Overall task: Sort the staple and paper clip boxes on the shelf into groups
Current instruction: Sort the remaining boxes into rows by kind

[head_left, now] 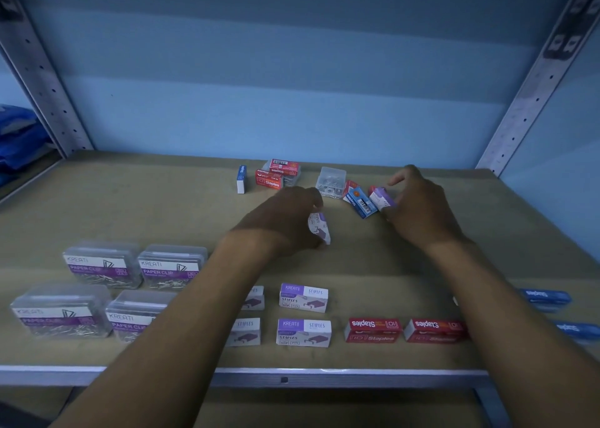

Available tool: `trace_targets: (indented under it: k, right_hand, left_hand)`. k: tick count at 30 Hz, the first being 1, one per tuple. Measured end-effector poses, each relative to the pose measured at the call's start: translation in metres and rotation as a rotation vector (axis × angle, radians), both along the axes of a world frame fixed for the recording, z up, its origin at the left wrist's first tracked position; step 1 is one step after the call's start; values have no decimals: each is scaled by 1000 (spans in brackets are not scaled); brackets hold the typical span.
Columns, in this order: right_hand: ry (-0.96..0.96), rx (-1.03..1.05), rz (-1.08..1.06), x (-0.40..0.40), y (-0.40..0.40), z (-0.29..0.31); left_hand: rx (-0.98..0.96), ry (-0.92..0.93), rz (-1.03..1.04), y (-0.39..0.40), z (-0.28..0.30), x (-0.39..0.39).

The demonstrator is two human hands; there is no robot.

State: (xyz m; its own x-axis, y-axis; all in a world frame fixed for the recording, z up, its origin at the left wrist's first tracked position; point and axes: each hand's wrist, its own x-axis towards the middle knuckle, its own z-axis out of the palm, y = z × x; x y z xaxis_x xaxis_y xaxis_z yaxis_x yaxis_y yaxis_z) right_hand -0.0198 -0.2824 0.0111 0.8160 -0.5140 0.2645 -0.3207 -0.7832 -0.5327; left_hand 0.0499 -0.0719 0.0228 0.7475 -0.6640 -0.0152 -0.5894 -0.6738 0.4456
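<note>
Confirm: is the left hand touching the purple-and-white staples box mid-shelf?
Touching. The head view shows the left hand with its fingers curled round the tilted purple-and-white staples box, no gap between them.

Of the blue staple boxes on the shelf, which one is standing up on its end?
The lone blue box at the back left of the unsorted pile, beside the red staple boxes. It stands upright on a short end; the other blue boxes lie flat.

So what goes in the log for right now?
left hand: holds purple staples box | right hand: holds second purple box | unsorted boxes: remain
</note>
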Motion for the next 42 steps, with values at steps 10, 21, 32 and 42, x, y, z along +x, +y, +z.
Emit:
trace_targets:
  k: [10, 21, 32, 42]
  right_hand:
    - [25, 33, 100, -15, 3, 17]
    - [102, 67, 266, -36, 23, 20]
    - [46, 216, 341, -41, 36, 24]
    - [80, 294, 396, -36, 31, 19]
  left_hand:
    - [-251, 57, -7, 9, 9, -11]
    - [-319, 128, -8, 23, 8, -19]
    - [-302, 138, 13, 29, 10, -22]
    - [-314, 128, 11, 34, 4, -23]
